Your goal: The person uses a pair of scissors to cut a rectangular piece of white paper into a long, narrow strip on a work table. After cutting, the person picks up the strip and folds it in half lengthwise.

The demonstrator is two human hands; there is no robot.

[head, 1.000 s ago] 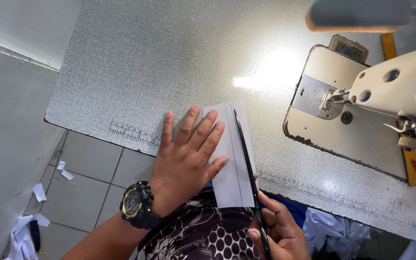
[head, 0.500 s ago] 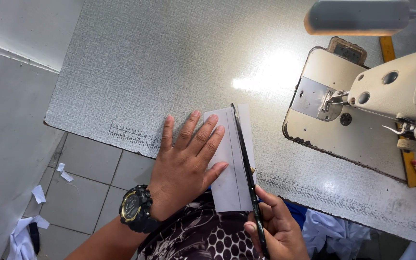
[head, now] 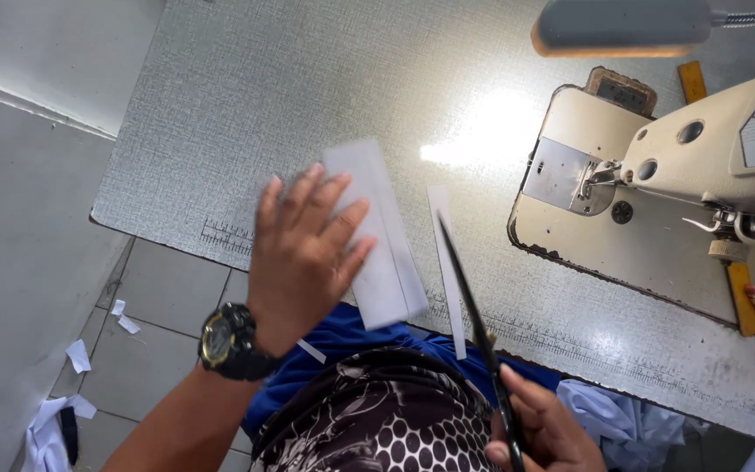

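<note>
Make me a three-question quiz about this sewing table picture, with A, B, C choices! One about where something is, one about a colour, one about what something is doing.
1. Where does the narrow white strip lie?
A. Under the left hand
B. Between the white fabric piece and the scissors
C. On the sewing machine

2. What colour is the wristwatch?
A. Black
B. Red
C. White

3. What is the left hand doing?
A. Holding the scissors
B. Pressing flat on the fabric piece
C. Resting on the floor

Answers: 1 B, the strip sits apart, right of the piece. 2 A, its strap is black. 3 B, its fingers are spread; the right hand has the scissors.
</note>
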